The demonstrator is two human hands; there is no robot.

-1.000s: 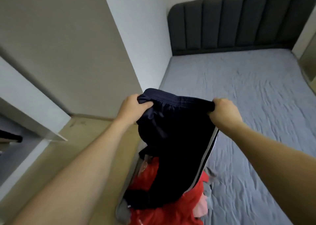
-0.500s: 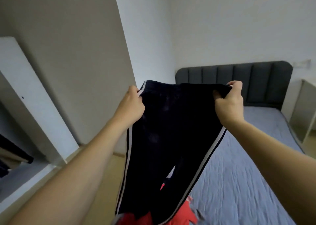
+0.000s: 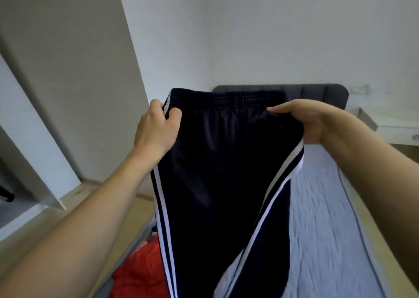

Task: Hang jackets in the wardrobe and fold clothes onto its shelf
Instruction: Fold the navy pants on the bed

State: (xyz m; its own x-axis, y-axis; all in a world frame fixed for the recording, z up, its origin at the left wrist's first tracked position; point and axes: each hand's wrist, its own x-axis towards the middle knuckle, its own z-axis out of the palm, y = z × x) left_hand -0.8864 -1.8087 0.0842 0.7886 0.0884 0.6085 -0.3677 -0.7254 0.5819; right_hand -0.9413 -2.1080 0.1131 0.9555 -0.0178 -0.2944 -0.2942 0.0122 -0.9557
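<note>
Both hands held the trousers (image 3: 217, 184) up by the waistband, spread between them at chest height over the near edge of the bed (image 3: 322, 229). Left hand (image 3: 156, 130) gripped the left corner of the waistband, fingers curled over the white side stripes and thumb tucked in front of the cloth. Right hand (image 3: 310, 121) pinched the right corner, thumb lying along the front of the elastic and the fingers hidden behind the fabric. Between the two hands the waistband ran nearly level, slightly gathered. Below them the dark navy legs hung straight down and passed out of the bottom of the view, white stripes running down each outer seam. Behind the left leg, at the foot of the trousers, a red garment (image 3: 140, 272) lay on the bed's corner. Farther back stood the dark padded headboard (image 3: 317, 93), partly covered by the waistband. At the far left the wardrobe (image 3: 29, 152) stood with its door (image 3: 34, 134) swung outward, well apart from the trousers
</note>
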